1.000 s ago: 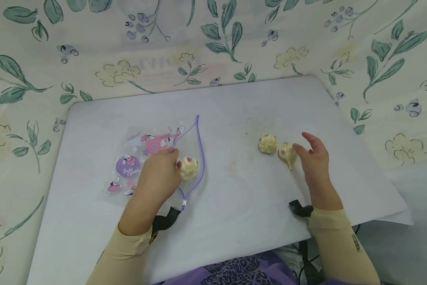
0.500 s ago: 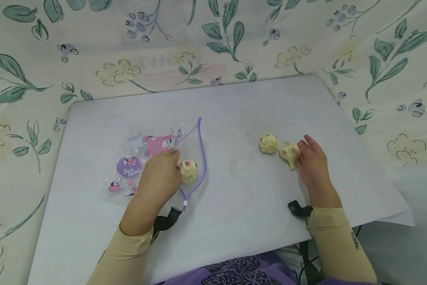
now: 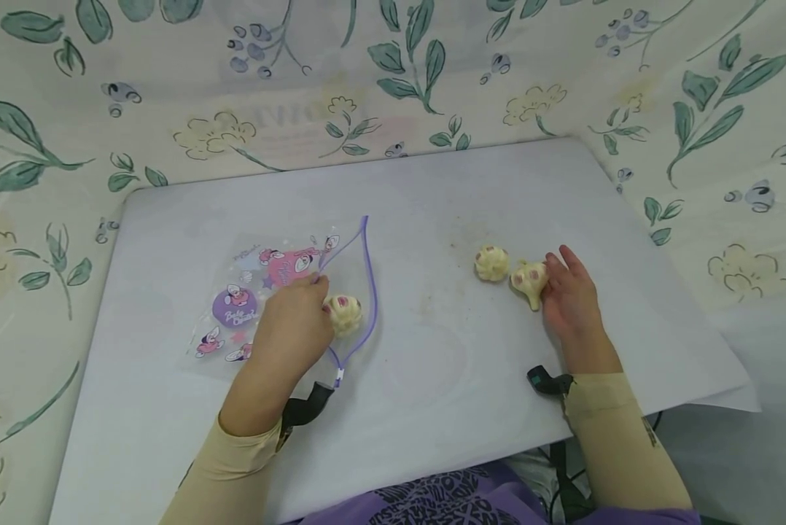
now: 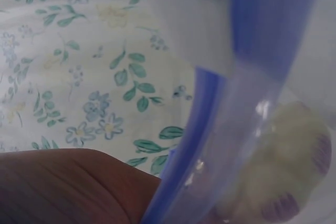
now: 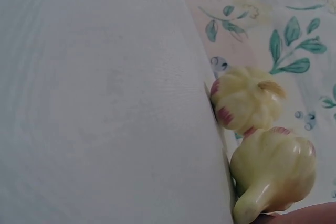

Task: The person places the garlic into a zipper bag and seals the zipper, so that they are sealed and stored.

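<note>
My left hand (image 3: 294,317) pinches the edge of a clear zip bag (image 3: 234,310) printed with pink and purple cartoons. The bag's purple-rimmed mouth gapes to the right, and a garlic bulb (image 3: 343,315) lies just inside it. In the left wrist view that garlic shows pale with purple patches beside the blue-purple rim (image 4: 181,161). On the right, my right hand (image 3: 572,302) rests with loosely extended fingers against a second garlic bulb (image 3: 529,283), its stem pointing toward me. A third garlic bulb (image 3: 491,263) sits just beyond; both also show in the right wrist view.
A white table (image 3: 432,408) carries everything, with faint brown specks near the garlic. Leaf-patterned cloth (image 3: 340,65) hangs behind its back edge. Black wrist camera mounts (image 3: 308,405) stick out from both sleeves.
My right hand has gone from spread thumb and fingers above the stemmed garlic to lying at its right side, palm turned up more. The left hand and bag stay put.
</note>
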The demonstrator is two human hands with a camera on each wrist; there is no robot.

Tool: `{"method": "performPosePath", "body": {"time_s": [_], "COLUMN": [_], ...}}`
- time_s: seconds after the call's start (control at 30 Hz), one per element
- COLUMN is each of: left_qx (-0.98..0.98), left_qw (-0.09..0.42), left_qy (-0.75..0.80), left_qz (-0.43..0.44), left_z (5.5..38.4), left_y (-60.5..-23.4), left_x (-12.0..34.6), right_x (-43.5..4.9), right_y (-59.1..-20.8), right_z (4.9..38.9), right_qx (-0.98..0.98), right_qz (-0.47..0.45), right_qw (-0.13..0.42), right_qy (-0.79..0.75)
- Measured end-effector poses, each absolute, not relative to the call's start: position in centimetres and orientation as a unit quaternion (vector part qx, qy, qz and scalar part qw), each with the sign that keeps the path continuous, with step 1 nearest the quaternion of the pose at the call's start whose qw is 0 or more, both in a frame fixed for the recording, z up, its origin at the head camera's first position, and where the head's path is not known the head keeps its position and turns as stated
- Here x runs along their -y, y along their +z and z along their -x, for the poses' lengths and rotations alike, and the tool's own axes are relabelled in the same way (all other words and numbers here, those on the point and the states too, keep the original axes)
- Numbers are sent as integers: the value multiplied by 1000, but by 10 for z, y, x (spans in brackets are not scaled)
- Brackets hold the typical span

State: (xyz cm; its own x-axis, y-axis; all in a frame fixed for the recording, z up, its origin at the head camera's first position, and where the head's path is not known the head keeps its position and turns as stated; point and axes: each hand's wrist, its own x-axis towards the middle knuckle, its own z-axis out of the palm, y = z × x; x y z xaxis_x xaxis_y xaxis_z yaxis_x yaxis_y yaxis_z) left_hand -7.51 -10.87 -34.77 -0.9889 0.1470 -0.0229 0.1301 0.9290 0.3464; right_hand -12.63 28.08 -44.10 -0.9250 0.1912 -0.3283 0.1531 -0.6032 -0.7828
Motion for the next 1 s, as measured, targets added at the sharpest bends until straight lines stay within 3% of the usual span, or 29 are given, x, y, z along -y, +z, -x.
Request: {"method": "performPosePath", "body": {"time_s": [0.67,1.0], "left_qx": [-983,-983], "left_qw": [21,25], "left_qy": [164,165], "left_qz": [-76,-74], "left_z": [76,76], "left_y": [-345,-347], "left_x": [112,110], "right_x": [-281,-279], "right_y": [-448,-452], "right_z": [129,129], "right_qx": [428,550], "right_qz": [201,228], "right_qw": [35,-7], "right_qy": [880,803]}}
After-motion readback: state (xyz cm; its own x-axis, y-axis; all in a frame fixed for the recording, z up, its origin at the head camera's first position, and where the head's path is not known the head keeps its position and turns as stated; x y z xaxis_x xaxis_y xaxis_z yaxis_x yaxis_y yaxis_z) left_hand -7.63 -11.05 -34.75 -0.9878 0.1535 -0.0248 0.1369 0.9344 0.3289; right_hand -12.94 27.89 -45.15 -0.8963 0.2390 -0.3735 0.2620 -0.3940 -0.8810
